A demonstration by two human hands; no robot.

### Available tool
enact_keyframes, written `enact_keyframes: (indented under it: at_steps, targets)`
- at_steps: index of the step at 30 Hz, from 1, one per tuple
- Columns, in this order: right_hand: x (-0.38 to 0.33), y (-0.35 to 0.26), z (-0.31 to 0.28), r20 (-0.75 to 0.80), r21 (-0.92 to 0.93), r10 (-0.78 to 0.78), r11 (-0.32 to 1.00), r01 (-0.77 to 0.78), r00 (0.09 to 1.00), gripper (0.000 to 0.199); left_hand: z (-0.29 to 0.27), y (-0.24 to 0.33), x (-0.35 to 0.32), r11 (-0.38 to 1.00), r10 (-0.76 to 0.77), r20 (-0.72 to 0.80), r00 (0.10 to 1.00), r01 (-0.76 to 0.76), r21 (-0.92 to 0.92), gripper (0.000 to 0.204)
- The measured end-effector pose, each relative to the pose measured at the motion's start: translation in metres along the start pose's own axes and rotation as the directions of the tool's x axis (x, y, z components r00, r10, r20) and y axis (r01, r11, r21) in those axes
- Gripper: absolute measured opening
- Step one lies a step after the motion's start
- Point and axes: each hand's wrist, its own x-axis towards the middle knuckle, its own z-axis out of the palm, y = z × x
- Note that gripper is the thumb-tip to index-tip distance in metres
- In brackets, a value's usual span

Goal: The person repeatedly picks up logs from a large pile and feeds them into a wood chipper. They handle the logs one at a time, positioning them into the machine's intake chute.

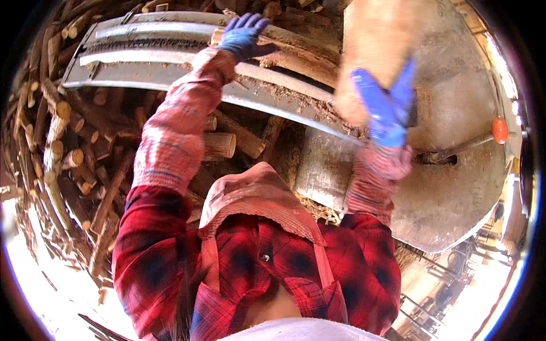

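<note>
My left hand (244,38), in a blue glove, is open at the left end of a debarked-looking log (301,61). Its fingers spread over or just above the wood; whether they press on it I cannot tell. The log lies lengthwise in a long metal trough (142,73) with pale rails and a dark chain-like strip. On the right, my right hand (388,108), gloved in brighter blue, has thumb and fingers stretched apart in a V. It lies against or just over a pale wooden slab (375,40), which is smeared by motion, so contact is unclear.
Cut logs and branches (74,159) are heaped to the left and beneath the trough. A large metal plate (455,204) spans the right, with a slot and a lever ending in an orange knob (500,130). Bark scraps (307,105) litter the trough's near edge.
</note>
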Motion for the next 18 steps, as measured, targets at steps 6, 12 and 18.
enact_keyframes:
  at_steps: [6,12,18]
  targets:
    - [-0.024,0.049,-0.062,-0.14,-0.347,0.155,0.918,-0.195,0.978,0.092,0.04,0.035,0.01,0.992,-0.061,0.381,0.923,0.097,-0.077,0.066]
    - [-0.075,0.114,-0.067,-0.045,0.014,0.632,0.775,-0.632,0.774,0.074,0.073,0.071,0.01,0.985,0.013,0.205,0.979,0.023,-0.173,0.062]
    - [-0.067,0.102,0.003,-0.026,-0.059,0.443,0.894,-0.444,0.896,0.075,0.009,0.066,-0.005,0.06,-0.184,0.348,0.919,0.364,-0.929,0.079]
